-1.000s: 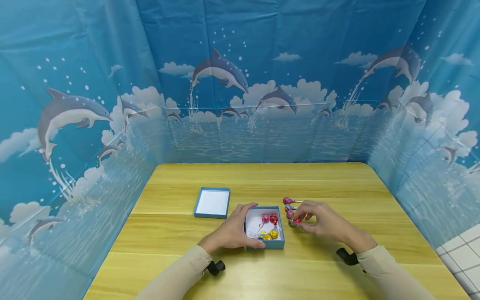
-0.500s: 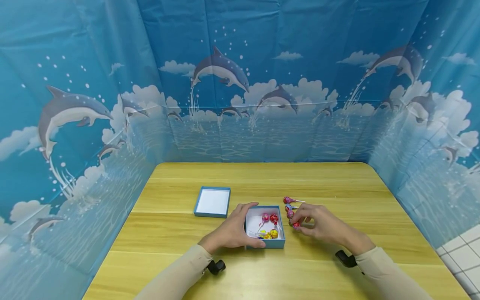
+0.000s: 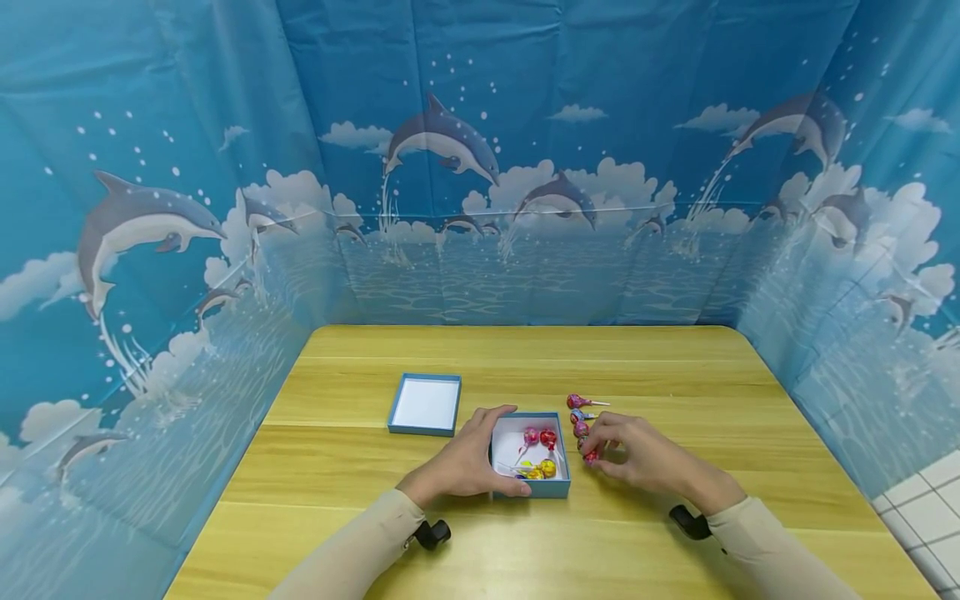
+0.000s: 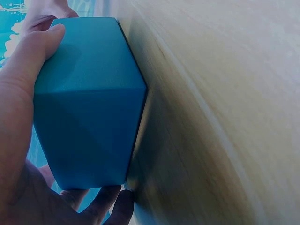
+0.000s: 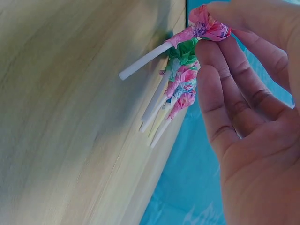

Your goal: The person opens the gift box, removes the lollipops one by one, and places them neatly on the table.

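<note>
A blue open box (image 3: 551, 489) with a white inside stands mid-table, with pink, red and yellow lollipops (image 3: 548, 468) in it. My left hand (image 3: 468, 460) grips the box across its left side, thumb on the near wall and fingers at the far wall, as the blue wall (image 4: 89, 136) in the left wrist view also shows. To the right of the box, my right hand (image 3: 637, 450) pinches the head of a pink-wrapped lollipop (image 5: 206, 28) between thumb and fingers. Its white stick points away from the palm. Beyond it lies a row of lollipops, including a green-wrapped one (image 5: 187, 52).
The box lid (image 3: 425, 404), blue-edged and white inside, lies to the left, behind my left hand. A dolphin-print curtain (image 3: 480, 275) encloses the wooden table (image 3: 337, 533) at its back and sides.
My right hand has shifted slightly toward the near edge, bringing the pink lollipop away from the green one beside it. The left hand and box stay in place.
</note>
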Demonstrator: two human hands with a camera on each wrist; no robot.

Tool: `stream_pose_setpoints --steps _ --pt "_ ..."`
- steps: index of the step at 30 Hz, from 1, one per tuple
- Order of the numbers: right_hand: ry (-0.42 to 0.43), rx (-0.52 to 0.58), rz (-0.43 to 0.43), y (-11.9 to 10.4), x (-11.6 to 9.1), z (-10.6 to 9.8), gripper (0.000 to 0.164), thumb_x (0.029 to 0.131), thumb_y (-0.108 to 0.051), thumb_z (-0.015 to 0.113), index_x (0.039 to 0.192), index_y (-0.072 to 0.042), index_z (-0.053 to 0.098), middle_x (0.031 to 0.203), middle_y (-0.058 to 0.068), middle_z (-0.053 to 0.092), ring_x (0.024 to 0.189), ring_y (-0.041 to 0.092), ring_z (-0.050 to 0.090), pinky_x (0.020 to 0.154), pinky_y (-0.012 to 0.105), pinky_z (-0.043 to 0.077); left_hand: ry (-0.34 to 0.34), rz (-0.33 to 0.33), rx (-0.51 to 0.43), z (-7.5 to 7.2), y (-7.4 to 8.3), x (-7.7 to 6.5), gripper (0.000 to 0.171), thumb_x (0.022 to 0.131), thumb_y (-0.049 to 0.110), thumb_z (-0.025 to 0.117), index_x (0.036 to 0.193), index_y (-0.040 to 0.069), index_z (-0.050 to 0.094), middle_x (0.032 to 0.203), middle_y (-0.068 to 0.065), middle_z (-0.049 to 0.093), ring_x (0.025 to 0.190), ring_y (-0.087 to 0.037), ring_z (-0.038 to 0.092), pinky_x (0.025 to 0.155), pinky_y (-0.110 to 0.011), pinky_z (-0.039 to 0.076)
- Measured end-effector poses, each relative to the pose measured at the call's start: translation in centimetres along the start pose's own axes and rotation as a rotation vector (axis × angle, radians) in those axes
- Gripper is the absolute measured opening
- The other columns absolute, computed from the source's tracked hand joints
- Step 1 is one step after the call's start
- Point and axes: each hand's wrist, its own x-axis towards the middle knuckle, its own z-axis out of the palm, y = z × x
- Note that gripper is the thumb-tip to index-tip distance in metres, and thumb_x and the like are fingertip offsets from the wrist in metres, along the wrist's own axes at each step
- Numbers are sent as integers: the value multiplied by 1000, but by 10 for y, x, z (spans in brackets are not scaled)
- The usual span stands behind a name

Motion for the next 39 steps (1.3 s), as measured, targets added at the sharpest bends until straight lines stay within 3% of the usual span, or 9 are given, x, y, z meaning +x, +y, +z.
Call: stream_pose_setpoints --steps 39 --pt "-16 -5 -23 4 2 10 25 99 1 90 111 -21 87 115 -6 78 104 8 75 86 32 68 -5 -3 -12 -1 2 -2 130 83 64 101 185 28 30 174 -9 49 144 -28 58 122 -59 56"
